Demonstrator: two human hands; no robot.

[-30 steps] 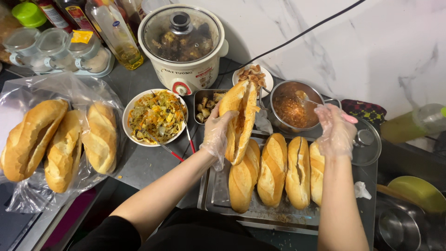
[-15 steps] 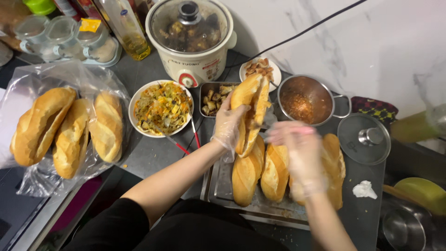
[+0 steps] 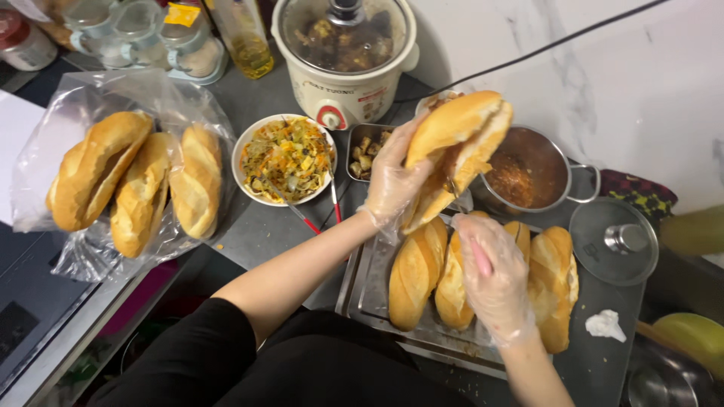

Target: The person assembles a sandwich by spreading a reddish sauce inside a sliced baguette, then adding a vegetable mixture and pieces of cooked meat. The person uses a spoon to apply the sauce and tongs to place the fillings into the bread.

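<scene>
Golden and split along its side, a baguette (image 3: 452, 154) sits raised in the gloved left hand (image 3: 396, 181), fingers curled round its crust, above the steel tray (image 3: 362, 290) and beside the pot of red sauce (image 3: 528, 173). Right hand (image 3: 494, 275) — also gloved — hovers over the tray's loaves (image 3: 415, 271), fingers closed around a pink handle (image 3: 480, 258); its tip is hidden.

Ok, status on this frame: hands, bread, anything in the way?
Left hand grips split baguette, lifted above tray. Right hand, gloved, holds pink-handled utensil under it. Sauce pot open, close behind.
</scene>
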